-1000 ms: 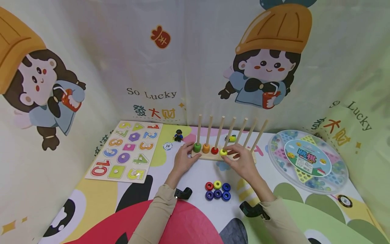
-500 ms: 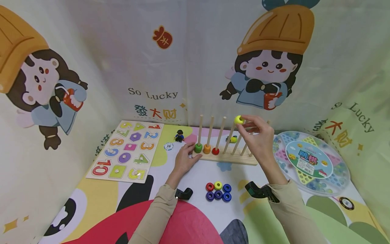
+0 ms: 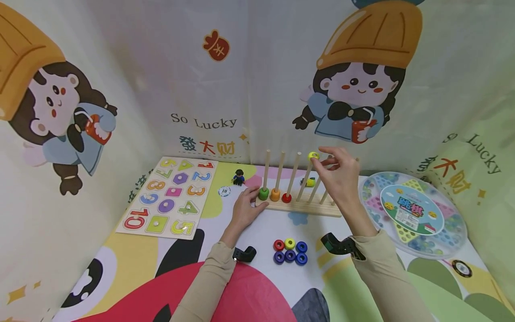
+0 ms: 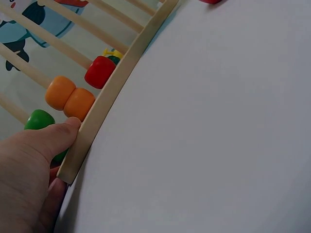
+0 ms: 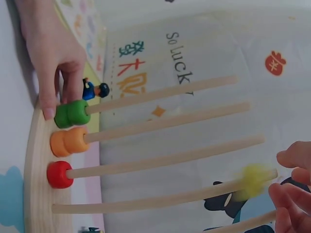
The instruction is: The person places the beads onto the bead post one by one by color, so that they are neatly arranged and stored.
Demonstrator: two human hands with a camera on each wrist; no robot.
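Note:
My left hand grips the left end of a wooden peg stand, thumb on the base. Green beads sit on the first peg, orange beads on the second, and one red bead on the third. Near the top of the fourth peg is a yellow bead, blurred and around the peg in the right wrist view. Beside it, my right hand has thumb and fingers spread, apart from the bead. That hand hides the tops of some right-hand pegs in the head view.
Several loose red, yellow, blue and purple rings lie in front of the stand. A number puzzle board lies left, a round game box right. Behind are a toy figure and a small yellow-green toy.
My right hand has raised the yellow bead from low by the stand's base to the fourth peg's top and let go of it there. The left hand stays on the stand.

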